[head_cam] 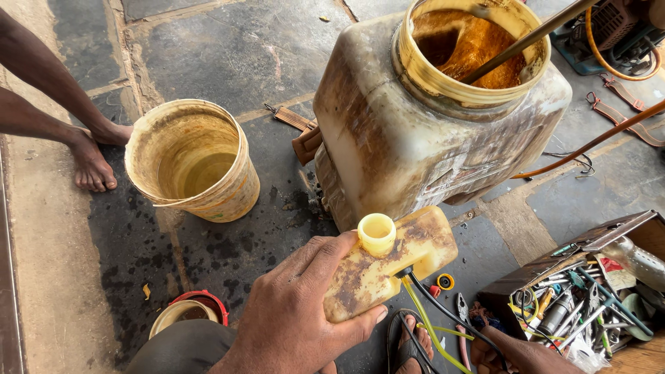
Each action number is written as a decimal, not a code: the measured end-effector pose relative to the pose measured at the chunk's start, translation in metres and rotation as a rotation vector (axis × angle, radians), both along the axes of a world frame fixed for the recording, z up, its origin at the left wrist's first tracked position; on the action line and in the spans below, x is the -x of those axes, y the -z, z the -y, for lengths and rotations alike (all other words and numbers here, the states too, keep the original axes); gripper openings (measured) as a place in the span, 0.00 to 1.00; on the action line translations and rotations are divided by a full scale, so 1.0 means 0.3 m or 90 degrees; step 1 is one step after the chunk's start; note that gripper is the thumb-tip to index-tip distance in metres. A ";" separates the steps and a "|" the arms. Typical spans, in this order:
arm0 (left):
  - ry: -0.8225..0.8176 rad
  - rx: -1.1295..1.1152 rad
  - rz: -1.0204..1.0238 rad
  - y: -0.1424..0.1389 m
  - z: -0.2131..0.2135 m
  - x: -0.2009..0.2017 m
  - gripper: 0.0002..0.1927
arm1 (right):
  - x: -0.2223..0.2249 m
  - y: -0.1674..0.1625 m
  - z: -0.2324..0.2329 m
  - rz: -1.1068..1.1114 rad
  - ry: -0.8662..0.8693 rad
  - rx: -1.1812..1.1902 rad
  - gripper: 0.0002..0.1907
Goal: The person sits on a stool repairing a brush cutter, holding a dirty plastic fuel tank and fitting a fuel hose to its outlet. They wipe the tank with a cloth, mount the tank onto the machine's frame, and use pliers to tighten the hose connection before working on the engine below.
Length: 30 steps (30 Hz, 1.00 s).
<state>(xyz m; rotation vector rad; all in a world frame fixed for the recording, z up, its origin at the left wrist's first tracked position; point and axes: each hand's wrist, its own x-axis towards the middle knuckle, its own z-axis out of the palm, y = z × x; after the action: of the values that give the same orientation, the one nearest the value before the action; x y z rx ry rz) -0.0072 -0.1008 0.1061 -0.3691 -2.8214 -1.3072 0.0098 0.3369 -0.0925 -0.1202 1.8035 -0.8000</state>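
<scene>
The stone-slab floor [228, 48], dark and stained, fills the scene, wet-spotted in the near left part. On it, right of centre and far, stands the biggest thing, a large stained whitish tank [415, 131] with a wide yellow-rimmed mouth, open at the top, holding brown liquid; a thin rod [526, 38] slants into that mouth from the far right. Left of the tank, apart from it, sits a dirty cream bucket [197, 163], open, with a little yellowish liquid at the bottom. At the near right edge lies an open toolbox [589, 291] crowded with pliers, screwdrivers and small metal parts. At the far left, another person's bare feet [93, 156] stand on the slabs just beside the bucket. Near the middle, just in front of the tank, the left hand [294, 315] grips a small rust-stained yellowish fuel tank [395, 266] at its near left end, thumb under it and fingers across the top; its short yellow neck points upward, uncapped. Thin hoses [429, 318], one black and one yellow-green, hang from its underside toward the right hand [516, 353], which lies low at the near edge by the toolbox; whether it is closed on them cannot be told. A small red-rimmed container [187, 312] rests at the near left, and a small yellow ring [445, 281] lies on the floor under the small tank.
</scene>
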 end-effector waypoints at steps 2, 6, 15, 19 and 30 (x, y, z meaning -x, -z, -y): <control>-0.001 0.002 -0.010 -0.002 0.000 0.002 0.39 | 0.007 0.015 -0.013 -0.038 -0.048 -0.053 0.24; -0.004 -0.012 -0.029 -0.007 0.000 -0.001 0.39 | 0.006 0.075 -0.031 -0.034 -0.040 -0.035 0.19; -0.013 -0.005 -0.021 -0.009 0.002 0.001 0.40 | -0.037 0.326 -0.155 -0.159 -0.089 -0.170 0.22; -0.021 0.001 -0.013 -0.008 0.007 0.001 0.40 | -0.046 0.412 -0.214 -0.156 -0.128 -0.141 0.20; -0.055 0.034 -0.004 -0.010 0.022 0.002 0.40 | -0.016 0.377 -0.160 -0.195 -0.104 -0.075 0.17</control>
<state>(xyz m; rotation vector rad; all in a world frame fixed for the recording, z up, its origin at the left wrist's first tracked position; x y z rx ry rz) -0.0077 -0.1075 0.1091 -0.2481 -2.8372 -1.2141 0.0146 0.3849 -0.2056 -0.3243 2.0929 -0.5805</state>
